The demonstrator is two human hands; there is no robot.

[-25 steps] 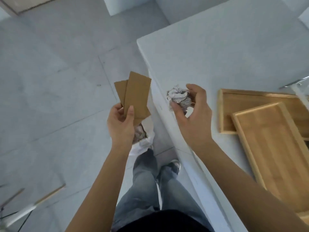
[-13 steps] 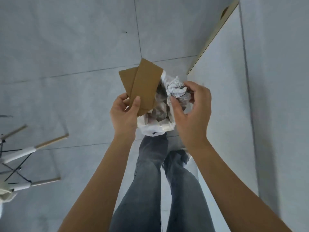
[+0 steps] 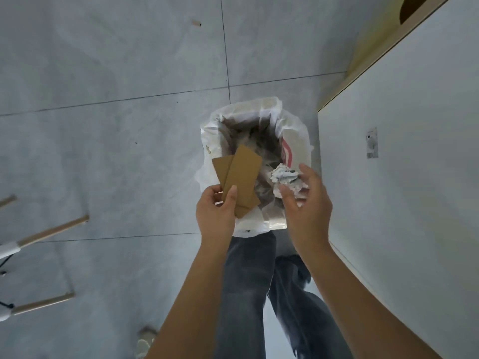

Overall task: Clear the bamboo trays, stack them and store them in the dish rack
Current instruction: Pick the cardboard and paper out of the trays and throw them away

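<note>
My left hand [image 3: 216,218] pinches two brown cardboard pieces [image 3: 239,178] and holds them over the mouth of a bin lined with a white plastic bag [image 3: 295,133]. My right hand [image 3: 307,206] is over the bin's right side with its fingers loosened around a crumpled grey-white paper ball [image 3: 286,181], which still rests against the fingertips. The bin holds other crumpled waste. No bamboo tray or dish rack is in view.
The bin stands on a grey tiled floor beside the white side panel of a counter [image 3: 404,177] on the right. Wooden chair legs [image 3: 51,231] reach in from the left. My legs in grey jeans [image 3: 248,294] are just below the bin.
The view swung from the counter with the trays down to the bin. Both hands moved over the bin's mouth, and my right fingers have loosened around the paper ball.
</note>
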